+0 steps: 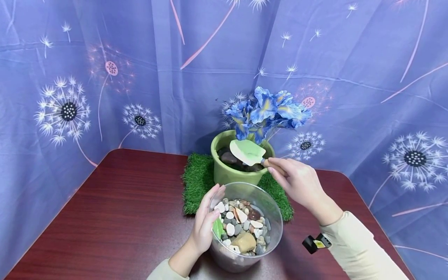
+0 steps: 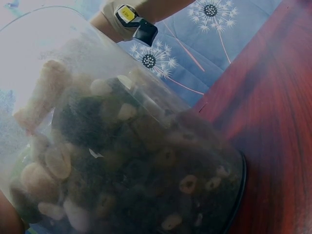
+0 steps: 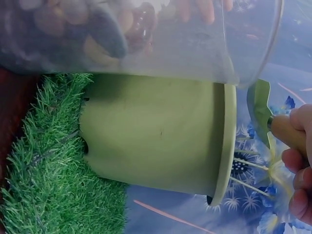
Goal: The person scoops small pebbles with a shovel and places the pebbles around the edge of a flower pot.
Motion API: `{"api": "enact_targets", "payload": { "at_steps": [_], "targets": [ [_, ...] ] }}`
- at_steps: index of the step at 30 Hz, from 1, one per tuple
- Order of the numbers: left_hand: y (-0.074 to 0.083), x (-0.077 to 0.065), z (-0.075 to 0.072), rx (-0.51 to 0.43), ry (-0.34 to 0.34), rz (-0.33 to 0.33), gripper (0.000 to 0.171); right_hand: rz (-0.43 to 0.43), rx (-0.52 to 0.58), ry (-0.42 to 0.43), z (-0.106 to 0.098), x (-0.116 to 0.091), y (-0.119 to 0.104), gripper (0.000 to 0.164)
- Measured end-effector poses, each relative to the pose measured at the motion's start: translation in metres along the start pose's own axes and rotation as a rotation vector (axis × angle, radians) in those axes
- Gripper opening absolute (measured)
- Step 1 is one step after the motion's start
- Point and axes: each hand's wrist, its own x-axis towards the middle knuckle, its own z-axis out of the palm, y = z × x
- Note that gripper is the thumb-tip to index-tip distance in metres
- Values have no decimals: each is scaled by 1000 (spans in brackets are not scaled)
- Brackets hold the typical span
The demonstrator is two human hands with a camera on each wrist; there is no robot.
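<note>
My left hand [image 1: 204, 221] rests along the left side of a clear plastic container [image 1: 276, 233], its fingers nearly straight against the wall. Mixed pebbles [image 1: 238, 225] lie inside, with a larger tan stone [image 1: 245, 242] and a green leaf [image 1: 217, 228]. In my right hand [image 1: 301, 181] I grip the wooden handle of a small trowel [image 1: 247, 152]. Its pale green blade is over the green flowerpot [image 1: 234, 177] and bears no stones that I can see. Dark stones [image 1: 229, 157] and blue artificial flowers [image 1: 266, 111] are in the pot.
Under the pot lies a square of artificial grass [image 1: 197, 186] on the dark red wooden table [image 1: 133, 217]. The container stands right in front of the pot. A blue dandelion-print curtain [image 1: 189, 97] hangs behind and at both sides.
</note>
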Motion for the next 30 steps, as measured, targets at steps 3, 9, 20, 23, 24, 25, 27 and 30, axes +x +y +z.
{"api": "enact_targets", "payload": {
  "at_steps": [3,9,20,23,24,25,27,30],
  "targets": [
    [0,1,0,0,-1,7,54,27,4,-7,1,-3,0,27],
    [1,1,1,6,-2,12,54,74,10,-27,1,-8,-1,26],
    [1,0,2,-14,6,-67,56,100,31,3,-1,-18,-6,31],
    [1,0,2,-17,4,-57,56,112,41,6,-2,-20,-7,32],
    [1,0,2,-16,5,-54,56,116,44,7,-2,-21,-7,32],
    [1,0,2,-10,4,-41,55,122,47,10,-2,-22,-7,32],
    [1,0,2,-6,6,-35,55,135,53,15,-2,-25,-8,32],
    [1,0,1,8,9,-15,55,160,62,17,0,-29,-9,32]
  ]
}}
